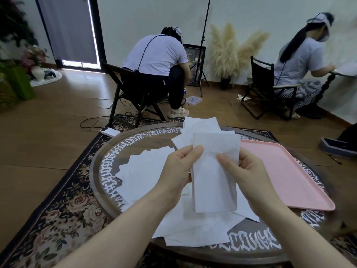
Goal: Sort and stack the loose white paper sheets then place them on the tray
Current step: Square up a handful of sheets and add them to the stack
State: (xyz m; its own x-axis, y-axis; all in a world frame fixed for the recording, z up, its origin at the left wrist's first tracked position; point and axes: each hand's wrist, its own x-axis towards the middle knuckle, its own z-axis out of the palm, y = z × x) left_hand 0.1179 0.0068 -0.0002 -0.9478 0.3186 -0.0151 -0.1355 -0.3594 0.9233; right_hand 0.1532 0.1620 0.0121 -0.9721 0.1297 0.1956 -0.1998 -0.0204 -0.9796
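I hold a fanned bunch of white paper sheets [214, 171] upright above the round table. My left hand [179, 169] pinches the bunch at its left edge, thumb on the front. My right hand [245, 171] grips the right edge, thumb pressed on the front sheet. Several more loose white sheets [143, 175] lie scattered on the table under and to the left of my hands. The pink tray [293, 171] lies on the right side of the table with nothing on it.
The round dark table [108, 151] has white lettering round its rim and stands on a floral rug [63, 209]. Two people sit on folding chairs with their backs to me. A white power bank [110, 131] lies on the rug beyond the table.
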